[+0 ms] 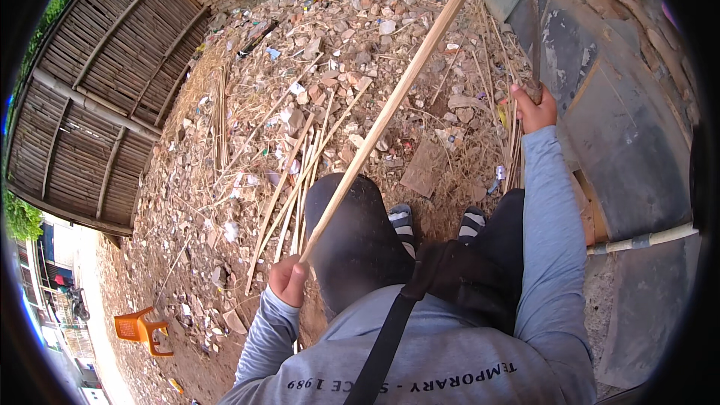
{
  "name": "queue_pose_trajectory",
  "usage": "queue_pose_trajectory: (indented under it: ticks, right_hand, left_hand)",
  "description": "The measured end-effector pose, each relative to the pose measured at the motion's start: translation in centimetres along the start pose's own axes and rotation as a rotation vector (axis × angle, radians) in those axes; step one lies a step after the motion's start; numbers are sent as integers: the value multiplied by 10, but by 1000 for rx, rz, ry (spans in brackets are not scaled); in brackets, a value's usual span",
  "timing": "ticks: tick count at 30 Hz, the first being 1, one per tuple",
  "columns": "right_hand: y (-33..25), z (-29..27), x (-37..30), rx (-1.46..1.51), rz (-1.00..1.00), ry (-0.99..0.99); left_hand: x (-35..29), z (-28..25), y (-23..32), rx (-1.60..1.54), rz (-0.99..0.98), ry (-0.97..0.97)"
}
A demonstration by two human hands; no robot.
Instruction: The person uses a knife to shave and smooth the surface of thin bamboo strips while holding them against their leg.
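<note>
My left hand is closed round the lower end of a long, pale wooden strip. The strip slants up and to the right, past my knee, and runs out of the top of the view. Raised at the right, my right hand grips the handle of a machete. Its dark, narrow blade points up, apart from the strip. Several cut strips lie crossed on the ground left of my legs, and more thin strips lie close to my right hand.
Broken brick, stones and litter cover the ground. A slatted bamboo panel stands at the left, with an orange plastic chair below it. Dark sheets lean at the right. A flat brown slab lies ahead of my feet.
</note>
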State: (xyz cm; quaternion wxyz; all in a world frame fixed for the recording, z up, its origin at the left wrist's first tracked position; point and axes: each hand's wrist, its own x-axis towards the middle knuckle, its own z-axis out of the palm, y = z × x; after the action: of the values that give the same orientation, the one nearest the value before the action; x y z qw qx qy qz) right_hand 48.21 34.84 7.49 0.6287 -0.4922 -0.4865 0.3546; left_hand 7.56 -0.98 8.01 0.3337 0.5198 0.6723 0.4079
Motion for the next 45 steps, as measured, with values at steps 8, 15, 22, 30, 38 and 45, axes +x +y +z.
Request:
queue_pose_trajectory:
  ticks: [8,15,22,30,38,45]
  right_hand:
    - [-9,4,1,34,1,75]
    - [-10,-1,3,128,-43,70]
    - [-6,21,-16,-390,-244,-240]
    - [-36,71,-80,-724,-299,-772]
    - [-38,101,-142,-1003,-475,-1171]
    - [-7,114,-121,-986,-100,-1134]
  left_hand:
    - [-17,1,-23,-46,-59,73]
    - [-38,5,-54,-78,-215,121]
    - [-35,8,-59,144,-293,108]
    - [-32,15,-50,487,-336,21]
    - [-26,23,-49,625,-315,7]
    - [-18,25,-43,747,-299,-25]
